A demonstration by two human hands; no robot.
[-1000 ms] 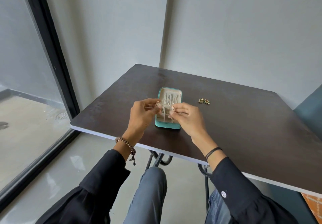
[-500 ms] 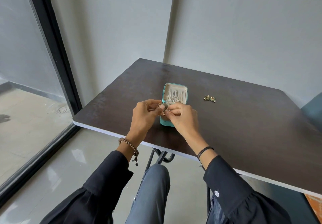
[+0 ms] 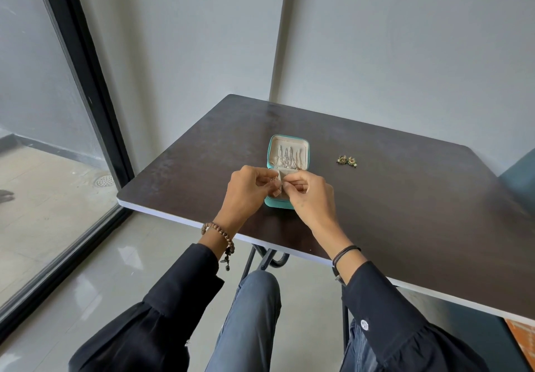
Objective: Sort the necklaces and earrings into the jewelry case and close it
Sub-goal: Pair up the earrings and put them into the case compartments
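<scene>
Right now my left grip and right grip are both closed in a fingertip pinch on a small pinkish earring, held just over the near half of the open teal jewelry case. Silver necklaces lie in its far half. A pair of green-and-gold earrings sits on the dark surface, apart to the case's right.

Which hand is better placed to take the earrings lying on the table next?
Probably right: the earrings lie right of the case, nearer the right hand; the left hand would have to cross over.
</scene>
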